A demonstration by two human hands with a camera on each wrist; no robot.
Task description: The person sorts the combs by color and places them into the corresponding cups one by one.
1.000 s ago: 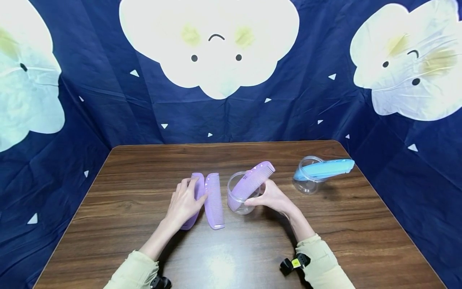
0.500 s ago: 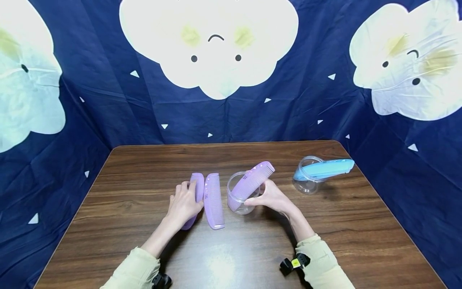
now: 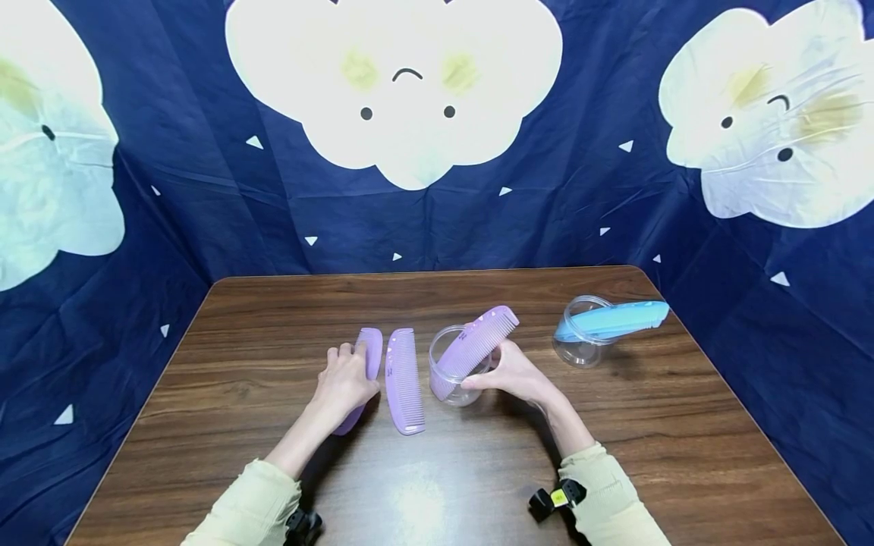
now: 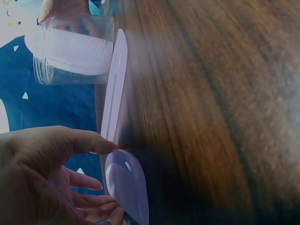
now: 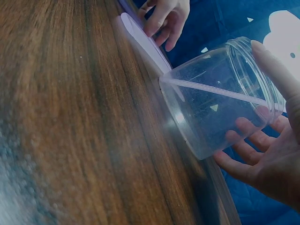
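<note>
My left hand (image 3: 344,379) pinches the leftmost purple comb (image 3: 372,350) between thumb and fingers, covering its middle. In the left wrist view the thumb lies on one edge of that comb (image 4: 125,180) and the fingertips are at the other side. A second purple comb (image 3: 404,383) lies flat on the table just right of it. My right hand (image 3: 512,373) grips a clear plastic jar (image 3: 447,387) around its right side. Inside this jar leans a third purple comb (image 3: 478,341), its upper end sticking out to the right.
Another clear jar (image 3: 579,353) stands at the back right, with blue combs (image 3: 614,318) leaning out of it to the right. The wooden table (image 3: 273,303) ends at a dark blue cloth (image 3: 444,220) printed with clouds.
My left hand has shifted slightly left with the leftmost comb, widening the gap to the comb beside it. The right hand and its jar stay in place.
</note>
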